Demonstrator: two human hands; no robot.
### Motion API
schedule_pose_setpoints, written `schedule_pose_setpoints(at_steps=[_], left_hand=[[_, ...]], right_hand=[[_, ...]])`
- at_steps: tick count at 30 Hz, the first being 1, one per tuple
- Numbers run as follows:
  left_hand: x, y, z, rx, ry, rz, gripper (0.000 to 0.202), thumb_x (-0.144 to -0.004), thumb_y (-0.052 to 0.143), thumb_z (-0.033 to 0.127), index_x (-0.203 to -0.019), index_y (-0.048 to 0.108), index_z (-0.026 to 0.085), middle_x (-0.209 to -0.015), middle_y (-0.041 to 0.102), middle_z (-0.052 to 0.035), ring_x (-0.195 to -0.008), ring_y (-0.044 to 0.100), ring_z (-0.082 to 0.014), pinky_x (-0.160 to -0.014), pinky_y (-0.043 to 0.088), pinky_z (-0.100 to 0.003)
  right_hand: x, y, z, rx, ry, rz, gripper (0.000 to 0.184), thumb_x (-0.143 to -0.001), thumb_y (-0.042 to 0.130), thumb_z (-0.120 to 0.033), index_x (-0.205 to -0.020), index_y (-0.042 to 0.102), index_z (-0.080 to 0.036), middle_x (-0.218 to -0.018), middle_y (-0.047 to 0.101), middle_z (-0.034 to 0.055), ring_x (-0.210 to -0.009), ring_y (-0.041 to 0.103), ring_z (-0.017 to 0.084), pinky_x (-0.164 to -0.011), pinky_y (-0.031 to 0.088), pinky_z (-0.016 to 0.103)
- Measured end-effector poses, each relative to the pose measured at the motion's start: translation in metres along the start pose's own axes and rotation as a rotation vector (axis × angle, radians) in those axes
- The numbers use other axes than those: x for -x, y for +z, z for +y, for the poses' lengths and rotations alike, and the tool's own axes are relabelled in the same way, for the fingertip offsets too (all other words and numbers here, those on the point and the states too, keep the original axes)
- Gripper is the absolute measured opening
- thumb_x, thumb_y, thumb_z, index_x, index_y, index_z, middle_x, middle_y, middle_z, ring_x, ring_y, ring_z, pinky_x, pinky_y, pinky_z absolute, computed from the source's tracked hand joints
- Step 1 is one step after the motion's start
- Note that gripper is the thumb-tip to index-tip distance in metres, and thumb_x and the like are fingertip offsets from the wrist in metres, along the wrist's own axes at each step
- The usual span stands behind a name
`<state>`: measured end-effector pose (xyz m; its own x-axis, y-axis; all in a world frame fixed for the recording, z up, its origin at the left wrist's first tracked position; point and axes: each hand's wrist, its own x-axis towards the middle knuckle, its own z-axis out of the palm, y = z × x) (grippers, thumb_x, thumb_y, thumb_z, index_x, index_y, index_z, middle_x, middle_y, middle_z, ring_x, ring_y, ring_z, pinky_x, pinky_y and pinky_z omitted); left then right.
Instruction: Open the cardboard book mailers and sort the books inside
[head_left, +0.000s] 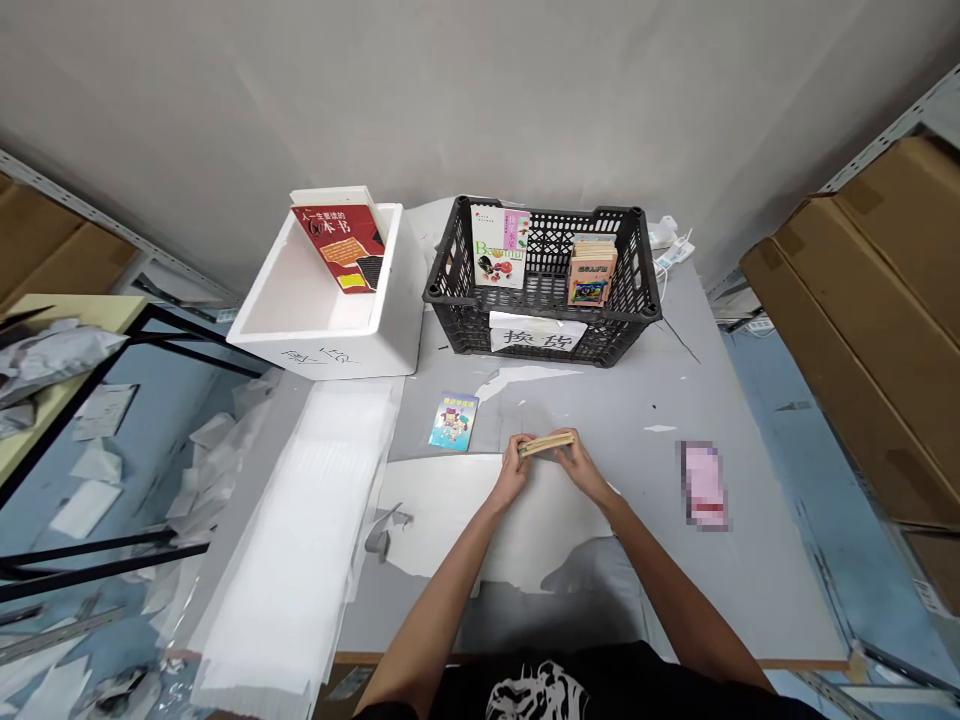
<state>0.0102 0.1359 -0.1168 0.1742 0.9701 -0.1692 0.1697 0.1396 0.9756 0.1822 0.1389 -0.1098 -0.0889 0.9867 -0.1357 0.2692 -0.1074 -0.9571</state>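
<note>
The left hand [512, 472] and right hand [581, 468] grip a small book [546, 444] by its short ends (probably light and stiff, best held there)

The red book cover [337, 245] in the white foam box [300, 350] reads 人一生要读的60本书. The white paper label [538, 335] on the black plastic crate [457, 310] bears the large characters 换货. A book cover [499, 248] standing in the crate shows a green word starting with B, the rest too small to read; handwriting on the foam box's side is also unreadable
</note>
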Motion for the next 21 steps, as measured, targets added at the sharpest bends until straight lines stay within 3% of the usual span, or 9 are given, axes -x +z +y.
schedule_pose_setpoints(at_steps=[3, 7, 11, 16, 21], left_hand=[[0.002, -0.008, -0.016, 0.011, -0.004, -0.046, 0.036, -0.077, 0.051, 0.02, -0.111, 0.042, 0.019, -0.123, 0.049, -0.0126, -0.119, 0.046, -0.0211, -0.104, 0.032, -0.04], [-0.001, -0.005, -0.027, 0.017, -0.027, -0.042, 0.027, -0.081, 0.048, 0.023, -0.107, 0.044, 0.018, -0.121, 0.052, -0.012, -0.116, 0.049, -0.0192, -0.101, 0.035, -0.037], [-0.004, -0.009, -0.024, -0.006, -0.035, -0.043, 0.025, -0.083, 0.047, 0.028, -0.107, 0.048, 0.02, -0.108, 0.06, -0.0066, -0.105, 0.055, -0.0186, -0.097, 0.039, -0.037], [-0.004, -0.027, -0.016, -0.063, -0.022, -0.007, 0.028, -0.083, 0.049, 0.03, -0.109, 0.05, 0.021, -0.11, 0.063, -0.0077, -0.105, 0.057, -0.0208, -0.094, 0.042, -0.037], [-0.016, -0.045, -0.007, -0.209, -0.113, -0.008, 0.03, -0.083, 0.049, 0.028, -0.111, 0.045, 0.02, -0.103, 0.065, -0.007, -0.091, 0.062, -0.0203, -0.08, 0.047, -0.033]], right_hand=[[0.007, 0.014, 0.009, 0.064, -0.02, -0.067, 0.026, -0.086, 0.043, -0.039, -0.105, 0.045, -0.022, -0.11, 0.056, 0.0085, -0.112, 0.052, 0.018, -0.102, 0.037, 0.038], [0.006, 0.022, 0.018, 0.102, -0.017, -0.051, 0.026, -0.089, 0.035, -0.038, -0.108, 0.046, -0.023, -0.115, 0.055, 0.0096, -0.119, 0.049, 0.018, -0.103, 0.037, 0.038], [-0.002, 0.02, 0.016, 0.193, 0.027, -0.063, 0.03, -0.087, 0.037, -0.036, -0.111, 0.046, -0.02, -0.111, 0.058, 0.0112, -0.111, 0.054, 0.021, -0.099, 0.04, 0.04], [-0.011, 0.023, 0.007, 0.215, 0.049, -0.065, 0.035, -0.086, 0.038, -0.035, -0.116, 0.045, -0.018, -0.111, 0.061, 0.0133, -0.107, 0.056, 0.023, -0.094, 0.042, 0.04], [-0.032, 0.04, -0.002, 0.218, 0.239, -0.011, 0.028, -0.084, 0.041, -0.034, -0.108, 0.047, -0.021, -0.102, 0.065, 0.0067, -0.093, 0.062, 0.022, -0.081, 0.047, 0.035]])
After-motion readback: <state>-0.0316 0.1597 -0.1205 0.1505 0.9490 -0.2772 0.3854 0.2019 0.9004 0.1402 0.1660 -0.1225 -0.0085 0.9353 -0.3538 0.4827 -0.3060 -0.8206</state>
